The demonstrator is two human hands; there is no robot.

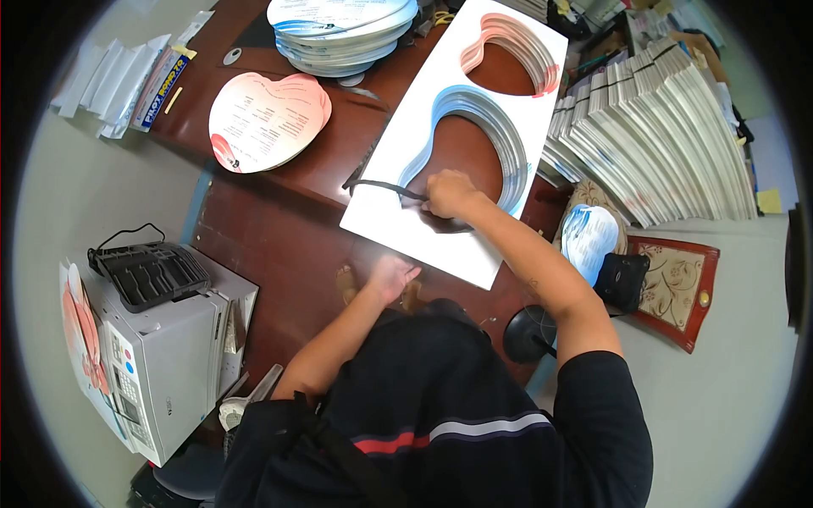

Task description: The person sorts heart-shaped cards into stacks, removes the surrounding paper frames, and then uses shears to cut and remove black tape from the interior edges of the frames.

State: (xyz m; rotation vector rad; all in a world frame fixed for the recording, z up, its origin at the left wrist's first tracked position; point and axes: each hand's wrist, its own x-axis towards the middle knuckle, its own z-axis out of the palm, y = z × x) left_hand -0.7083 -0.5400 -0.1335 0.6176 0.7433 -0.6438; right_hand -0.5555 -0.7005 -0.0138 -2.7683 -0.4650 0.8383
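A thick stack of white die-cut sheets (461, 250) lies at an angle over the desk edge. Its large cut-out has blue printed edges and its smaller one pink. My right hand (450, 193) is inside the large cut-out, its fingers closed on a black strap (381, 184) that crosses the stack's left side. Below the stack's lower left edge is my left hand (392, 278), holding nothing, its fingers loosely extended and partly hidden. Heart-shaped pink cards (271, 123) rest in a pile on the desk, left of the stack. Behind them stands a taller pile of blue-edged cut cards (343, 34).
Tall bundles of strapped sheets (660, 127) stand on the right. A grey printer (169, 356) with a black tray (152, 275) is at left. Beside my right arm are a wood-framed chair (677, 279), a black pouch (622, 282) and a blue-printed card (589, 241).
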